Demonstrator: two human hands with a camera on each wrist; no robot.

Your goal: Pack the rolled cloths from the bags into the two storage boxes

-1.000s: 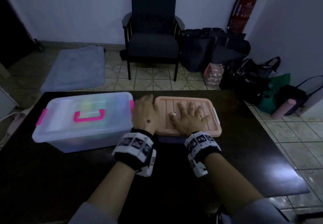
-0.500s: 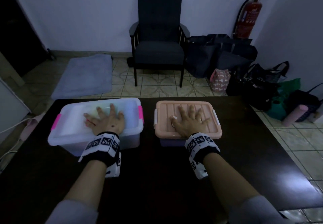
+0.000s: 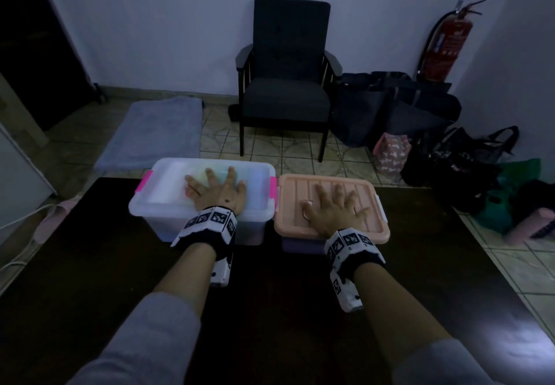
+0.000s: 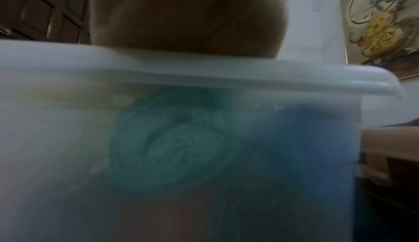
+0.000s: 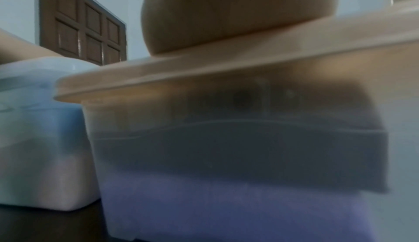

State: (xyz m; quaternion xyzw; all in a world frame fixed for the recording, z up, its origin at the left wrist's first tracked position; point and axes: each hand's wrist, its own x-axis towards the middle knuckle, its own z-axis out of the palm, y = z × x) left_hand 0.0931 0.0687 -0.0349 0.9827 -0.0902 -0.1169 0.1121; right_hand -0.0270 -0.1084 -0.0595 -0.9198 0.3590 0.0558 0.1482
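The left hand [image 3: 220,194] lies flat with fingers spread on the lid of the clear storage box [image 3: 168,204], holding nothing; the right hand [image 3: 333,209] lies the same way, fingers splayed, on the ribbed lid of the peach-lidded box [image 3: 372,225]. Both boxes sit side by side, just apart, at the far edge of the dark tabletop [image 3: 270,309], lids on. Through the clear wall the left wrist view shows a teal rolled cloth [image 4: 172,138] with a blue one [image 4: 301,138] beside it and something yellowish at upper left; the right wrist view shows dark and lilac cloth [image 5: 226,201] layered behind the second box's frosted wall. The packing therefore looks finished or nearly so, with the hands apparently pressing the lids closed. The risk from here is a lid that seats unevenly: pressing in the middle may leave a corner proud if cloth is bunched under the rim, and the pink side latches [image 3: 272,187] could then fail to catch. Pushing hard could also slide a box off the far tabletop edge. Whether any latch is engaged cannot be told, and the clear box's handle is hidden under the left hand. The bags [image 3: 390,108] on the floor by the chair [image 3: 285,84] are dim; whether cloths remain in them is unclear, though a pink roll [image 3: 531,225] lies at the right edge.
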